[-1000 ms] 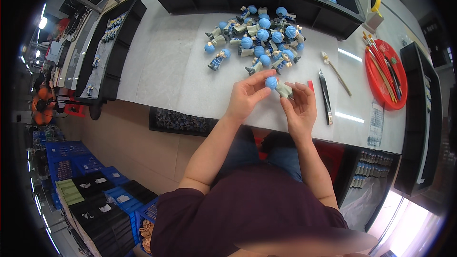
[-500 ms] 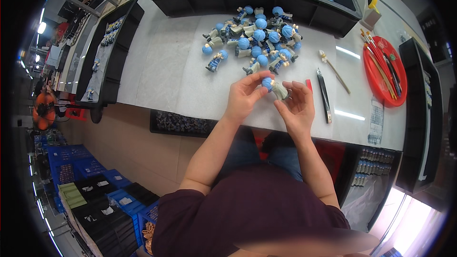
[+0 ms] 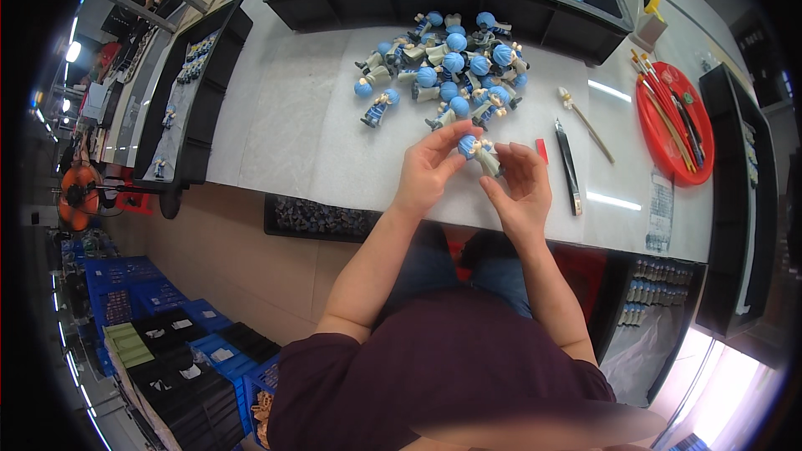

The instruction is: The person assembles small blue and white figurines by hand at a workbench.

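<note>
A: Where can I find the blue-haired figurine [image 3: 485,159]?
B: It is over the pale surface [image 3: 276,108], close to the near edge, around the middle of this edge. The head is toward the left hand [image 3: 424,175], and the feet are toward the right hand [image 3: 526,188].

A: And how are the two hands?
B: The left one pinches the head between thumb and fingers. The right one is partly spread, its thumb apart from the bent fingers, beside the lower body. If it touches the figurine, I cannot tell.

A: What lies about them?
B: Farther from the near edge there is a loose pile of similar figurines [image 3: 454,63]. Behind it, along the far edge, stands a long dark tray [image 3: 451,7], filled with more of them. To the right of the right hand I see a small red piece [image 3: 541,151], then tweezers [image 3: 569,169], then a thin stick [image 3: 591,129] with a whitish tip.

A: And toward the right edge?
B: There is a red plate [image 3: 708,138] with several brushes [image 3: 660,108]. Near the far right corner stands a yellow tape roll [image 3: 652,0].
</note>
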Demonstrator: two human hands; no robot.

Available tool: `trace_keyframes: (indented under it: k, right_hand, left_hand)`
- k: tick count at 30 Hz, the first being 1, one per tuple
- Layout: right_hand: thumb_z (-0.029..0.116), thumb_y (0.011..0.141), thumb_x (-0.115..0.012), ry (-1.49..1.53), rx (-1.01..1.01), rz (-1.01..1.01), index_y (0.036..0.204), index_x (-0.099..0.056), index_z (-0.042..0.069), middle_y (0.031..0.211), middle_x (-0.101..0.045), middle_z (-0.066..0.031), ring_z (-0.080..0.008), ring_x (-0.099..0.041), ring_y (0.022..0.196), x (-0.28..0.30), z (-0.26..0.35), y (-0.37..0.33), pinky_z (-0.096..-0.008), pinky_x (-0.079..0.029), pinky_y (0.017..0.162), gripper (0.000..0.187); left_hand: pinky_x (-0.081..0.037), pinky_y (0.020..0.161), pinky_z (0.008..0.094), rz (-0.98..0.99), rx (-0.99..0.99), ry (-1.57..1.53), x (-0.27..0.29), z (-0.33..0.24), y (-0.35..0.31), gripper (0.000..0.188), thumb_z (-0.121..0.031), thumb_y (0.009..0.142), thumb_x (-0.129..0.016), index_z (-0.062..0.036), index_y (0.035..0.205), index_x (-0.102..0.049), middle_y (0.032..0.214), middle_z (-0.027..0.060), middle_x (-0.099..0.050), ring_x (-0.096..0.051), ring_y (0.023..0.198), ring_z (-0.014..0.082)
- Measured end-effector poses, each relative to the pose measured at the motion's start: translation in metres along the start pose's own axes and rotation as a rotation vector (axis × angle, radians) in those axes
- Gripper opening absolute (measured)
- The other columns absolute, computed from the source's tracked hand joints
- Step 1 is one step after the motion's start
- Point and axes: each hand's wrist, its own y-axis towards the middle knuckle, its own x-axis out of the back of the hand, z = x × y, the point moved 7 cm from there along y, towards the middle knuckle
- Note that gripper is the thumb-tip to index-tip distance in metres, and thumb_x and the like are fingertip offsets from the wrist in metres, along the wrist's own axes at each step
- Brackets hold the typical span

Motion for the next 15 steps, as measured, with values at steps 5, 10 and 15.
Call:
trace_keyframes:
  k: [5, 10, 15]
  right_hand:
    - [-0.004, 0.073, -0.064, -0.010, 0.011, 0.001, 0.114, -0.041, 0.000, 0.113, -0.050, -0.0119, -0.0190, -0.049, 0.106, -0.005, 0.001, 0.001, -0.0308, -0.039, 0.094, 0.048]
    - [-0.004, 0.077, -0.060, 0.060, 0.025, -0.066, 0.112, -0.043, -0.001, 0.108, -0.052, -0.0103, -0.0170, -0.050, 0.103, 0.002, -0.001, 0.000, -0.0284, -0.039, 0.090, 0.039]
    - [-0.005, 0.079, -0.056, 0.135, 0.039, -0.160, 0.101, -0.053, -0.002, 0.094, -0.056, -0.0063, -0.0098, -0.053, 0.088, 0.020, 0.003, -0.007, -0.0228, -0.044, 0.077, 0.022]
  left_hand:
    - [-0.040, 0.091, 0.0290, 0.014, -0.023, 0.006, 0.002, -0.006, -0.001, 0.045, 0.013, 0.076, -0.049, 0.0016, 0.120, -0.046, 0.113, 0.0132, -0.054, -0.050, 0.108, 0.0184]
    - [-0.042, 0.089, 0.0283, 0.055, -0.024, 0.008, -0.007, -0.007, -0.001, 0.047, 0.011, 0.074, -0.055, 0.0020, 0.119, -0.046, 0.112, 0.0136, -0.055, -0.051, 0.105, 0.0189]
    - [-0.047, 0.080, 0.0287, 0.047, -0.076, 0.080, -0.009, 0.004, -0.001, 0.040, 0.005, 0.076, -0.058, 0.0023, 0.115, -0.050, 0.110, 0.0127, -0.055, -0.053, 0.099, 0.0181]
